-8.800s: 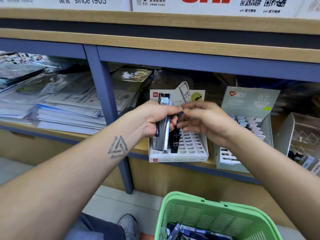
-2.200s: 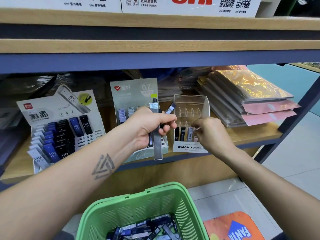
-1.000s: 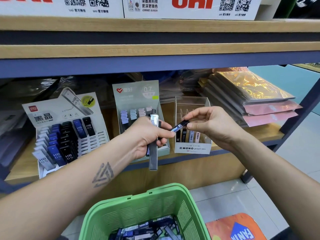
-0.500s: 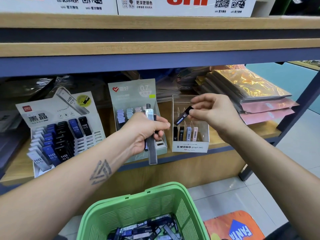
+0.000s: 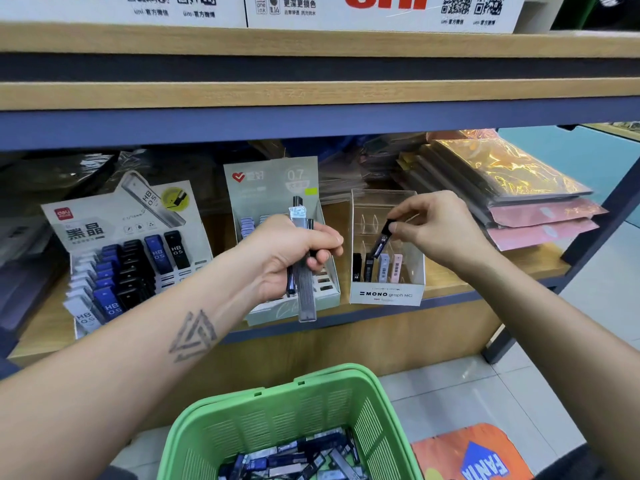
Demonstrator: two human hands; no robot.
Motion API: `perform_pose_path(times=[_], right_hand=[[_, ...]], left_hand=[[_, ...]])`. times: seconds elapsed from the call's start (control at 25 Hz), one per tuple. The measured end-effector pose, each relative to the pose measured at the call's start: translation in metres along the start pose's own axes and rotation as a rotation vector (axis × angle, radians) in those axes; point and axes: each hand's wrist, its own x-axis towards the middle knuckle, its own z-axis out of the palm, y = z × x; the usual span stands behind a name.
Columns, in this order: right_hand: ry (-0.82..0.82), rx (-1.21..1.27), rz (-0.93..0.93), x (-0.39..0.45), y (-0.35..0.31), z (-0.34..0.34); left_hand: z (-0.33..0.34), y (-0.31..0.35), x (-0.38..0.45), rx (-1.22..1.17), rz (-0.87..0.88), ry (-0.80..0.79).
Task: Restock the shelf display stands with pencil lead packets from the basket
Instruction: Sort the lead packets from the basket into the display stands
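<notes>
Head view: my right hand [image 5: 440, 230] pinches a dark lead packet [image 5: 381, 242] by its top end, long axis tilted, lower end pointing down-left into the clear stand [image 5: 386, 296] labelled "MONO graph MG". My left hand [image 5: 294, 254] grips a bundle of packets [image 5: 306, 292] held upright. Left stand [image 5: 86, 216] packets read "HB 0.5"

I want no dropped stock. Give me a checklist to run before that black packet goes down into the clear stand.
1. Right hand pinches black packet by its top: ok.
2. Packet above clear stand, tilted, not upright: not ok.
3. Free slot under packet: cannot tell.
4. Left hand grips spare packets firmly: ok.
5. Green basket holds more stock: ok.
</notes>
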Motion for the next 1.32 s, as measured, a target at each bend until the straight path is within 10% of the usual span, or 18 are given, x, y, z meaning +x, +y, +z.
perform_pose_path(times=[1.08, 1.32], right_hand=[[-0.066, -0.241, -0.068, -0.016, 0.009, 0.053], [-0.280, 0.655, 0.071, -0.018, -0.026, 0.026]], left_hand=[[0.002, -0.007, -0.006, 0.040, -0.061, -0.103], [0.005, -0.018, -0.007, 0.039, -0.181, -0.229]])
